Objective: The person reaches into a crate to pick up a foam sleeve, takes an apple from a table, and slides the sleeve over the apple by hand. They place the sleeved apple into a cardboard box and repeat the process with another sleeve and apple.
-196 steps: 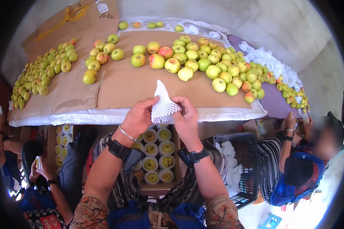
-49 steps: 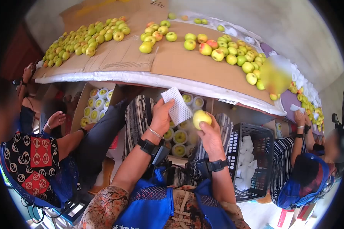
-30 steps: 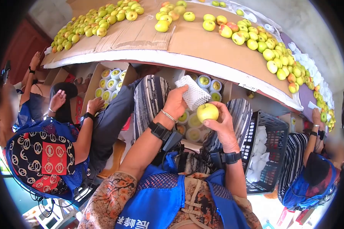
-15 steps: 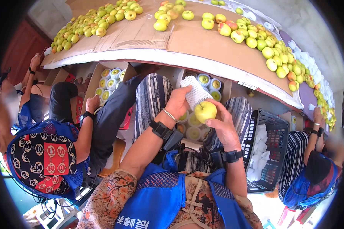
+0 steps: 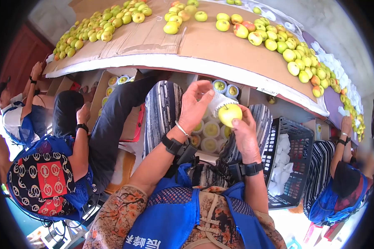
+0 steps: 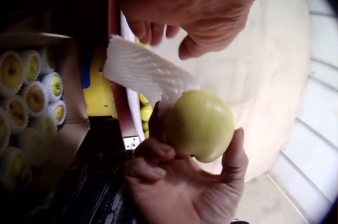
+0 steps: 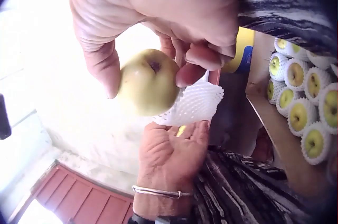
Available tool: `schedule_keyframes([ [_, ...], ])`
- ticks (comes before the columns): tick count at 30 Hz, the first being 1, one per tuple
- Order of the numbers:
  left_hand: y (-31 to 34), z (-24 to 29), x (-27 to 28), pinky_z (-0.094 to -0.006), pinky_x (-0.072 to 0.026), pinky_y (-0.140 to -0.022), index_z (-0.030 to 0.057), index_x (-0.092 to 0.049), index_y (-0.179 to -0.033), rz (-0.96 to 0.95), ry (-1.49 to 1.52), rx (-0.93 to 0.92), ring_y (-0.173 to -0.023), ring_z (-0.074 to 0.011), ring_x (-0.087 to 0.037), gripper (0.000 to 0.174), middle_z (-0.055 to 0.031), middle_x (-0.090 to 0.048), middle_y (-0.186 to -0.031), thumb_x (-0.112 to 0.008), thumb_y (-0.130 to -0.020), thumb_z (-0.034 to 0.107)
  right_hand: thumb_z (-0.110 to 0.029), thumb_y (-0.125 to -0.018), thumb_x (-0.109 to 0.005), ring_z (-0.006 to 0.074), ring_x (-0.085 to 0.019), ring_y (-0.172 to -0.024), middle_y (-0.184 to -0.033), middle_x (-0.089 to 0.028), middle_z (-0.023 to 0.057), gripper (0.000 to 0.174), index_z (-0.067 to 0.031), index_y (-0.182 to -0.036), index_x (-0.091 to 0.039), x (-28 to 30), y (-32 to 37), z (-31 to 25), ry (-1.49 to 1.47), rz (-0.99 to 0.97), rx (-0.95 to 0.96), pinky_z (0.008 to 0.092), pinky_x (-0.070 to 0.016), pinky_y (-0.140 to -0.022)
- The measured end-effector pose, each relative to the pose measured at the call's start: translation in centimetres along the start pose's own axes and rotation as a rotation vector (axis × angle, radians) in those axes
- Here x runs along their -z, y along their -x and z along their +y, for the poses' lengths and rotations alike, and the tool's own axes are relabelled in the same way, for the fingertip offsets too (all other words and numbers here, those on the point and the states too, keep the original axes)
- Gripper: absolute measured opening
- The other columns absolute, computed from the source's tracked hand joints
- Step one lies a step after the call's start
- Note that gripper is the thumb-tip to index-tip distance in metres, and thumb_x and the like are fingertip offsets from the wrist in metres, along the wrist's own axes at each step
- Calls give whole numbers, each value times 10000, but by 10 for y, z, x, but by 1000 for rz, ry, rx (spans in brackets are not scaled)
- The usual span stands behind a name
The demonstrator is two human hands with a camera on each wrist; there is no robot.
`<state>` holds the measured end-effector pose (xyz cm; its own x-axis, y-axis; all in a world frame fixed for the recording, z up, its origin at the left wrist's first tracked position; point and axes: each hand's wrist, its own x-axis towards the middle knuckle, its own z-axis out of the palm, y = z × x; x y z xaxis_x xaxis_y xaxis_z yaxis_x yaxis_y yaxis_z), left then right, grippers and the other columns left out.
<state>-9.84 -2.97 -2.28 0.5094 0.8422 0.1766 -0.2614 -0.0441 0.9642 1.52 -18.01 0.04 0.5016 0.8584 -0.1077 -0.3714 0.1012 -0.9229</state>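
My right hand grips a yellow-green apple between thumb and fingers, above the lap. A white foam net sleeve extends from the apple's far side, one end against the fruit and the other end free. In the right wrist view the same foam net shows beyond the apple, near my right fingertips. My left hand, with a bangle at its wrist, is beside the sleeve, fingers loosely bent and holding nothing. In the left wrist view a gap shows between those fingers and the net.
Below the hands, a cardboard box holds apples in foam nets. Loose apples lie on the cardboard-covered table ahead. A black crate of white foam nets stands at right. People sit on both sides.
Earlier both hands held the foam net above the table; then the right hand held an apple beside it. Since half a second ago, my left hand has let go of the net.
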Motion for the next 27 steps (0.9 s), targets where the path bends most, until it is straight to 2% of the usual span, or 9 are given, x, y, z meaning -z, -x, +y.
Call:
schedule_keyframes([
  [1, 4, 8, 2, -313, -460, -956, 10, -550, -1246, -123, 151, 147, -1080, -154, -582, 391, -105, -638, -1166, -676, -904, 149, -246, -770, -746, 154, -563, -1072, -1188, -589, 73, 618, -11, -1285, -499, 2, -2, 0, -24, 17, -15, 284, -441, -915],
  [3, 7, 6, 1, -306, -462, -952, 14, -557, -1244, -233, 98, 194, -1064, -152, -587, 380, -99, -637, -1168, -667, -911, 157, -353, -813, -704, 122, -567, -1018, -1164, -602, 52, 596, -24, -1272, -513, 8, -6, 4, -3, 30, -2, 249, -429, -835],
  [6, 8, 7, 2, -296, -468, -940, 10, -570, -1237, -319, 3, 221, -1046, -147, -593, 383, -89, -636, -1170, -668, -892, 145, -359, -856, -654, 122, -571, -971, -1111, -618, 49, 548, -6, -1251, -513, 7, -8, 6, -39, 41, 25, 252, -415, -767],
  [8, 7, 11, 1, -289, -473, -929, 5, -579, -1231, -353, -67, 225, -1037, -142, -596, 393, -83, -635, -1170, -674, -870, 128, -369, -854, -669, 104, -564, -985, -1109, -621, 43, 544, -16, -1243, -529, 5, -8, 5, -32, 37, 45, 251, -414, -785],
  [11, 6, -4, 3, -276, -488, -860, 7, -629, -1158, -325, -213, 60, -959, -110, -606, 351, -61, -668, -1082, -706, -833, 114, -368, -856, -679, 87, -556, -989, -1114, -621, 40, 536, -15, -1234, -538, 2, -8, 4, -5, 36, 59, 240, -413, -763],
  [17, 11, 0, -7, -258, -479, -647, 20, -679, -976, -163, -417, -6, -757, -90, -597, 211, -43, -685, -879, -753, -802, 114, -359, -868, -678, 95, -566, -985, -1135, -623, 32, 557, -22, -1283, -520, 4, -8, 1, -86, -7, -57, 214, -408, -703],
  [23, 16, -2, -16, -253, -481, -629, 20, -661, -948, -61, -504, -149, -730, -122, -610, 164, -52, -672, -838, -731, -817, 88, -343, -867, -705, 92, -559, -974, -1139, -627, 36, 551, -14, -1276, -535, 5, -12, 3, -255, -38, -70, 206, -400, -678],
  [26, 16, -12, -16, -240, -481, -631, 12, -641, -968, -85, -444, -169, -737, -90, -596, 126, -36, -658, -831, -690, -864, 62, -342, -872, -704, 91, -559, -960, -1122, -634, 37, 527, -12, -1253, -549, 2, -12, 3, -276, -7, -61, 204, -395, -665],
  [27, 16, -14, -16, -235, -480, -633, 10, -633, -976, -89, -348, -78, -743, -77, -588, 115, -32, -653, -837, -676, -880, 57, -343, -877, -701, 91, -561, -956, -1119, -636, 36, 515, -13, -1244, -555, 0, -12, 3, -287, 4, -58, 205, -395, -664],
])
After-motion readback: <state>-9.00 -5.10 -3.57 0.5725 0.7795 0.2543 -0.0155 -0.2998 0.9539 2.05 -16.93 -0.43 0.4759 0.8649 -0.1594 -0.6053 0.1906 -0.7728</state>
